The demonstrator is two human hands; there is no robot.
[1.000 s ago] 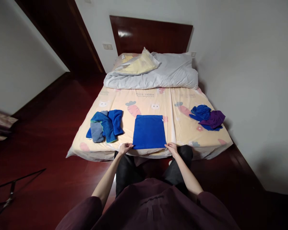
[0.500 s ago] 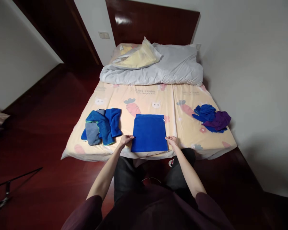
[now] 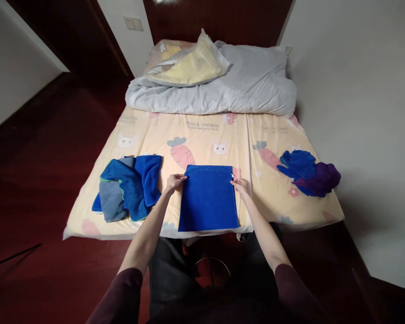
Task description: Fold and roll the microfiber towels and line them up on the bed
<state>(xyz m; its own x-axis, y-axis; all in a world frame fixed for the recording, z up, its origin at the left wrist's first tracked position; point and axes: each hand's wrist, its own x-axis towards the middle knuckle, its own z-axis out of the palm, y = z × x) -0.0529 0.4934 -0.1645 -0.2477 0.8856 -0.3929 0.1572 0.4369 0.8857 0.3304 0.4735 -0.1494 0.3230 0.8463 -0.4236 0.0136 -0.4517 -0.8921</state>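
Observation:
A blue towel, folded into a flat, nearly square shape, lies at the front of the bed with a small white tag near its upper right corner. My left hand pinches its left edge close to the top corner. Across from it, my right hand has its fingers closed on the right edge, just under the tag. Left of my left arm lies a pile of blue and grey towels, one with a green border. Over on the right side is a crumpled heap of blue cloths with a purple cloth.
A patterned bedsheet covers the bed. Toward the headboard lie a rolled grey-white quilt and a yellow pillow in a thin cover. A wall runs along the right. At lower left, a dark thin rod is over the red floor.
Both hands have slid up the towel's side edges, from its lower half to near the top corners. The view has shifted closer to the bed.

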